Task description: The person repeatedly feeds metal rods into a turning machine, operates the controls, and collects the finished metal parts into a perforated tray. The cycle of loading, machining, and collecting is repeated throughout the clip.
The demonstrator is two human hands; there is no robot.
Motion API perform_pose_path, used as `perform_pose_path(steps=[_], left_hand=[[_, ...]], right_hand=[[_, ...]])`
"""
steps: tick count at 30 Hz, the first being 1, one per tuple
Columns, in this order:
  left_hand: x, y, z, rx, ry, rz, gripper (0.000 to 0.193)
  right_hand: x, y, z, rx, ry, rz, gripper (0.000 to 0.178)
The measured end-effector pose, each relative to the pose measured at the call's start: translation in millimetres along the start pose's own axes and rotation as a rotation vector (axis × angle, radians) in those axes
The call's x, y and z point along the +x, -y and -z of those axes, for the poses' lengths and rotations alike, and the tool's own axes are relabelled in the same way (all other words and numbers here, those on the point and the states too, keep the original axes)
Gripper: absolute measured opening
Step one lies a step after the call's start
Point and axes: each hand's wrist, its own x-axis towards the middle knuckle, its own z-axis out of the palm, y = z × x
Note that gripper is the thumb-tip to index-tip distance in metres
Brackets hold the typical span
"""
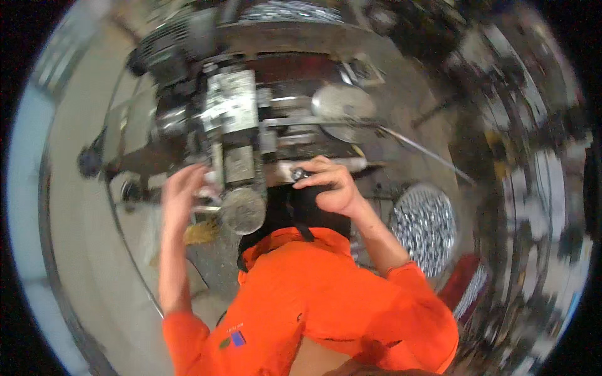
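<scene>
The right hand [332,187] is closing its thumb and fingers on a small dark metal part [300,173], which is sitting at the fingertips just above the near edge of the machine [238,164], right of its middle. The fingers are bending inward with little space between them, probably because so small a piece calls for a fingertip pinch rather than a full fist. The part is showing beyond the fingers on the left, perhaps to leave that side free.

The left hand [184,188] is hovering by the near left corner of the machine, beside a short pale bar [207,208]. Its fingers are appearing partly curled, but blur is hiding the tips, so I cannot tell whether it is gripping, touching or holding anything.

A round metal knob [243,211] is jutting from the machine's near edge, between the two hands, seemingly so that either can get to it. A bright metal plate [232,100] is lying farther back, and a large round disc [343,105] is resting toward the far right corner.

A round tub [423,227] full of shiny metal pieces is standing right of the machine's near right corner, likely placed for easy reach of the right arm. Beyond the far edge, a tray [276,34] is carrying more shiny pieces, probably keeping them off the working area.
</scene>
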Motion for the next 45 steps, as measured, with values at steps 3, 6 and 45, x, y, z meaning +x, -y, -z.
perform_pose_path(steps=[3,6,45], left_hand=[[-1,6,-50,-0.484,0.363,0.049,0.047],[-2,24,-76,-1.142,0.524,0.139,0.044],[-164,204,163,0.716,-0.685,0.372,0.039]], right_hand=[[51,33,-39,-0.049,0.05,0.193,0.042],[67,39,-57,-0.146,-0.051,0.307,0.036],[275,-48,-128,-0.433,0.457,-0.064,0.027]])
